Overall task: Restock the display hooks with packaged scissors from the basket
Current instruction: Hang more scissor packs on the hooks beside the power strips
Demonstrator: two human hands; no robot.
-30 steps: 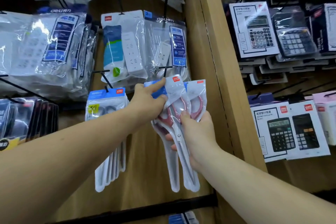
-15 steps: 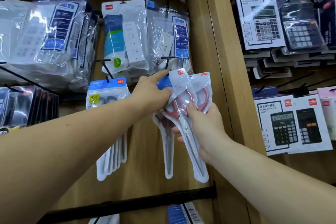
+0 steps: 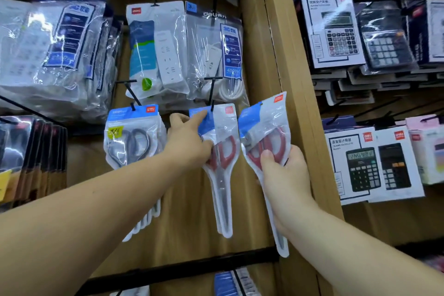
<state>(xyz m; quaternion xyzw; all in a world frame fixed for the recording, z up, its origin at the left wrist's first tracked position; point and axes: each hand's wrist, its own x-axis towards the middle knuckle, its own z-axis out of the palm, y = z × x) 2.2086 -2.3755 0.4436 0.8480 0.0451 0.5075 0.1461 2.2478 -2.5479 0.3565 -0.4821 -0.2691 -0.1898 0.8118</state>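
**Head view: red-handled scissors packs at a crowded hook wall**

Bagged power strips (image 3: pixel 158 50) hang just above and overlap the black hook (image 3: pixel 212 94). A row of black-handled scissors packs (image 3: pixel 134 137) hangs close on the left. A wooden upright (image 3: pixel 286 74) stands at the right, and boxed calculators (image 3: pixel 336 36) hang beyond it.

The left hand (image 3: pixel 189 142) lays its forefinger on the blue header of the hung scissors pack (image 3: pixel 223 163), with its other fingers curled at the pack's edge. That pack's top sits at the hook.

The right hand (image 3: pixel 286 175) grips the second scissors pack (image 3: pixel 264 127) round its handles, just beside the first and in front of the upright. The backing is a wood panel (image 3: pixel 192 223) crossed by a black rail (image 3: pixel 182 269).
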